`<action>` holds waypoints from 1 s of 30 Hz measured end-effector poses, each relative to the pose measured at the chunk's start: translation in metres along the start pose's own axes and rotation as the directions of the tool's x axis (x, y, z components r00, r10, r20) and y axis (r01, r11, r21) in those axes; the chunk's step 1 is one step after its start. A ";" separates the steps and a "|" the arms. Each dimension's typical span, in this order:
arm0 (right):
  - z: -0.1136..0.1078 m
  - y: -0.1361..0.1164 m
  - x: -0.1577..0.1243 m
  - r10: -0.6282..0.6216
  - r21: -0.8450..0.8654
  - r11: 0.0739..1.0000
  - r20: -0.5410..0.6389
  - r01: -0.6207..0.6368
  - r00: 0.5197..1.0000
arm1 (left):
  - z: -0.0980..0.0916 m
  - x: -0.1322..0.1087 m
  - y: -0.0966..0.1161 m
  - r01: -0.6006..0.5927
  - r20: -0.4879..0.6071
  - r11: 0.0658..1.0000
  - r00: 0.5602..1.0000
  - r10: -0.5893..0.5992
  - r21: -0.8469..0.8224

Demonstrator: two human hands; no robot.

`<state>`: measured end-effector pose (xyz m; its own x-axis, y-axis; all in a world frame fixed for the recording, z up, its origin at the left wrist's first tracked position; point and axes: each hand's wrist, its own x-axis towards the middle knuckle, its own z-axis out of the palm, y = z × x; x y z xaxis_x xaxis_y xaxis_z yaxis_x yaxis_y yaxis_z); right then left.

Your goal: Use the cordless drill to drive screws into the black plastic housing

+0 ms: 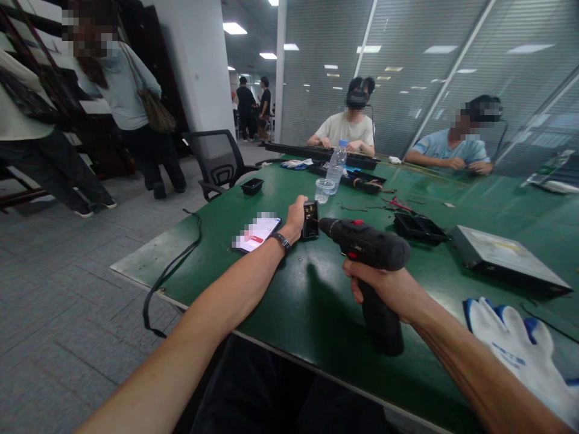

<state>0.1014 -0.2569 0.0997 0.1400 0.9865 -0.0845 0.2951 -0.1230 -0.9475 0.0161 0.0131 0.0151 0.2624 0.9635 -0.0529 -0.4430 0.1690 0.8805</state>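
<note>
My right hand (384, 280) is wrapped round the handle of a black cordless drill (373, 244) with red details. The drill's chuck points left, close to a small black case (311, 220) with several gold-coloured bits of metal inside. My left hand (296, 217) grips that case by its left side, just above the table. What the gold pieces are is too small to make out. Beside my left wrist a phone (259, 234) lies with its screen lit. A clear plastic cup (322, 190) and a water bottle (336, 166) stand just behind the case.
On the green table (280, 301) are black trays (418, 228), a flat metal box (509, 253), white-blue gloves (511, 343) and loose wires. A black strap (174, 265) hangs over the left edge. Two people (346, 129) sit across; others stand at left near a chair (219, 160).
</note>
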 end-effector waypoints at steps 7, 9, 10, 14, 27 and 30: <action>0.000 0.000 0.001 0.009 -0.015 1.000 -0.001 -0.009 1.000 | 0.000 0.003 -0.002 0.014 0.013 1.000 1.000 -0.014 0.004; 0.000 -0.001 0.001 0.010 -0.015 1.000 -0.002 -0.010 1.000 | 0.000 0.003 -0.003 0.015 0.025 1.000 1.000 -0.015 0.003; 0.000 -0.001 0.001 0.009 -0.017 1.000 -0.005 -0.009 1.000 | 0.000 0.003 -0.003 0.017 0.027 1.000 0.999 -0.017 0.003; -0.001 0.000 0.001 0.008 -0.017 1.000 -0.004 -0.008 1.000 | 0.000 0.002 -0.002 0.026 0.019 1.000 0.999 -0.027 0.002; 0.000 0.001 0.001 0.009 -0.013 1.000 -0.010 -0.010 1.000 | 0.000 0.000 0.000 0.059 0.020 0.998 0.998 -0.058 -0.020; 0.000 0.001 0.002 0.023 -0.015 1.000 -0.014 -0.023 1.000 | -0.001 0.000 -0.001 0.062 0.021 0.998 0.998 -0.062 -0.010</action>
<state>0.1023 -0.2555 0.0987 0.1604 0.9818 -0.1019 0.3060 -0.1476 -0.9405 0.0163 0.0135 0.0138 0.3071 0.9466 -0.0978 -0.4344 0.2309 0.8706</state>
